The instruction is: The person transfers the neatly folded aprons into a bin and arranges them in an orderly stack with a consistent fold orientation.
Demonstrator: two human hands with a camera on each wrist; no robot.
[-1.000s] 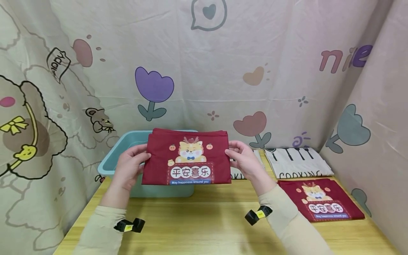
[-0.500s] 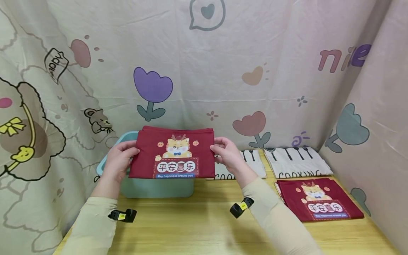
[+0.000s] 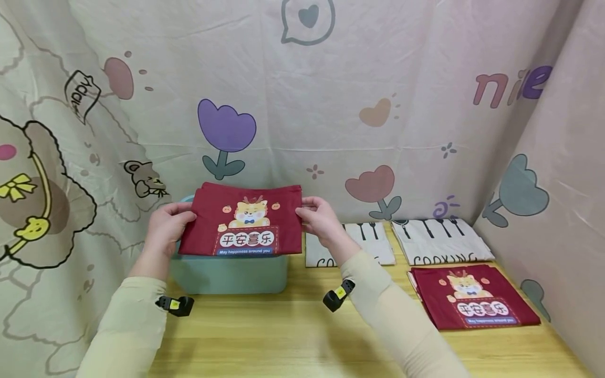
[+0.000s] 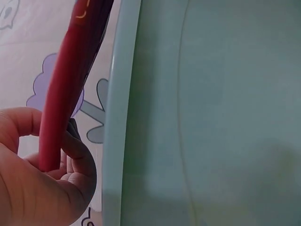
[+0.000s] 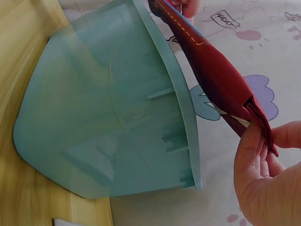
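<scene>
A folded dark-red cloth (image 3: pixel 246 218) with a cartoon animal and white lettering is held up level between both hands. My left hand (image 3: pixel 165 226) pinches its left edge, thumb on top and fingers underneath. On the opposite edge, my right hand (image 3: pixel 321 218) grips the same way, and the right wrist view shows the stacked folds between thumb and fingers (image 5: pixel 249 155). Directly below hangs the opening of a teal plastic bin (image 3: pixel 231 275), mostly covered by the cloth in the head view. In the left wrist view the cloth (image 4: pixel 59 103) is just above the bin's rim (image 4: pixel 120 113).
A second folded red cloth (image 3: pixel 477 296) with the same print lies at the right of the wooden table (image 3: pixel 264 336). Behind it is a folded white cloth (image 3: pixel 441 241) printed with utensils, and another white cloth (image 3: pixel 378 244) lies beside the bin. A patterned curtain (image 3: pixel 293 105) closes the back.
Both hands have carried the red cloth leftward and slightly up in the head view, so it now covers the bin's opening. The grip on it is kept.
</scene>
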